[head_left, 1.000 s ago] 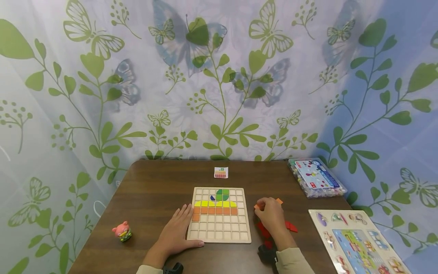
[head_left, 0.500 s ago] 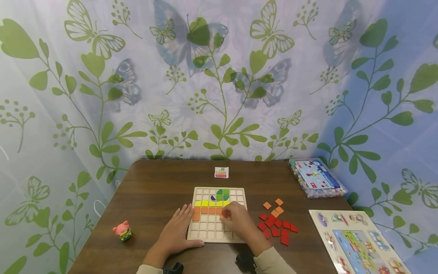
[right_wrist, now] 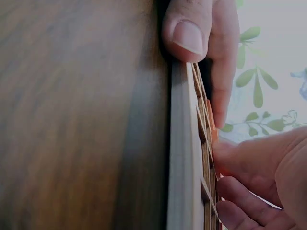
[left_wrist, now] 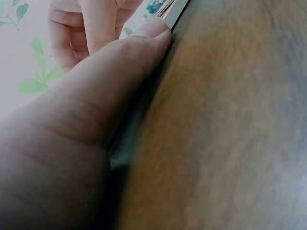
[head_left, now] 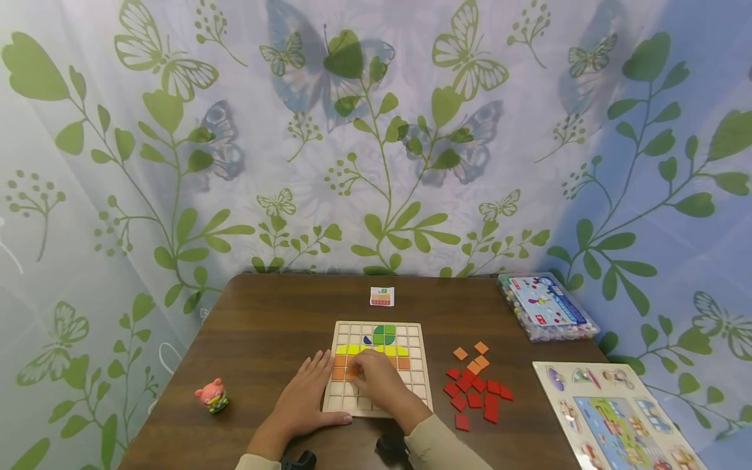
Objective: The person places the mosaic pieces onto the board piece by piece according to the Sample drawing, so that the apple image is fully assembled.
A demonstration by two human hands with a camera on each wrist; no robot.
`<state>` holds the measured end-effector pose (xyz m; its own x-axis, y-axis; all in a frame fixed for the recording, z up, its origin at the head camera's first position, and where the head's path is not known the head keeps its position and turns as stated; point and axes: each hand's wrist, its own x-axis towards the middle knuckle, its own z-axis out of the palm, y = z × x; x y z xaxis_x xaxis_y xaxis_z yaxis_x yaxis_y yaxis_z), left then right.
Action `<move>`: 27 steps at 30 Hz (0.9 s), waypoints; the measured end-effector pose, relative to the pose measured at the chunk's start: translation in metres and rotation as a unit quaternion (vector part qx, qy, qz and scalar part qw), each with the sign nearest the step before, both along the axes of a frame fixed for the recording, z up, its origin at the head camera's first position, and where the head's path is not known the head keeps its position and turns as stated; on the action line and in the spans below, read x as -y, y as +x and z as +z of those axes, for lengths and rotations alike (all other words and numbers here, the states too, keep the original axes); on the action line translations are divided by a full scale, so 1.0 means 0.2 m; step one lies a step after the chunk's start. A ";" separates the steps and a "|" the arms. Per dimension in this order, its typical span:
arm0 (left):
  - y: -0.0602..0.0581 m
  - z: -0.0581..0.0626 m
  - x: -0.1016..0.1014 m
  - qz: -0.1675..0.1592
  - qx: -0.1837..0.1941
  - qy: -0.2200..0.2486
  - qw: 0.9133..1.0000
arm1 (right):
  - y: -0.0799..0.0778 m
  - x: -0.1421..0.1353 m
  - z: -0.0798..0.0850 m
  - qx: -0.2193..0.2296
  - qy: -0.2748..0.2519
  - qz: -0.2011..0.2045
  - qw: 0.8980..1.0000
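A wooden grid board (head_left: 376, 410) lies on the table, with green, blue, yellow and orange pieces set in its upper cells. My left hand (head_left: 302, 395) rests against the board's left side, its fingers straight and its thumb along the near edge. In the left wrist view the left thumb (left_wrist: 120, 62) touches the board's edge. My right hand (head_left: 382, 385) is over the board, pinching an orange square tile (head_left: 353, 371) beside the orange tile in the second orange row. Fingers hide part of that tile and several cells beneath.
Loose orange tiles (head_left: 482, 348) and red tiles (head_left: 462, 422) lie right of the board. A small pattern card (head_left: 382, 296) is behind it. A bead box (head_left: 546, 307) and a picture puzzle (head_left: 552, 378) stand further right. A pink figurine (head_left: 212, 395) is at left.
My right hand has moved from the loose tiles leftward over the board, bringing an orange tile to the second orange row. The left hand stays at the board's side.
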<state>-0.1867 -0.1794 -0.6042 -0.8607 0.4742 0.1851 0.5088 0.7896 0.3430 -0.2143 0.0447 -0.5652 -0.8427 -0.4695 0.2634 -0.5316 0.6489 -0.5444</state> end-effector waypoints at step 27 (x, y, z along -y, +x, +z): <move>0.01 0.02 -0.01 0.005 0.009 -0.019 1.000 | -0.02 -0.56 -0.01 -0.013 -0.059 -0.180 0.982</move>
<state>-0.1857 -0.1781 -0.5999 -0.8687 0.4713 0.1523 0.4945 0.8076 0.3212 -0.2187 0.1577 -0.5670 -0.9406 -0.1082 0.3218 -0.2949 0.7304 -0.6161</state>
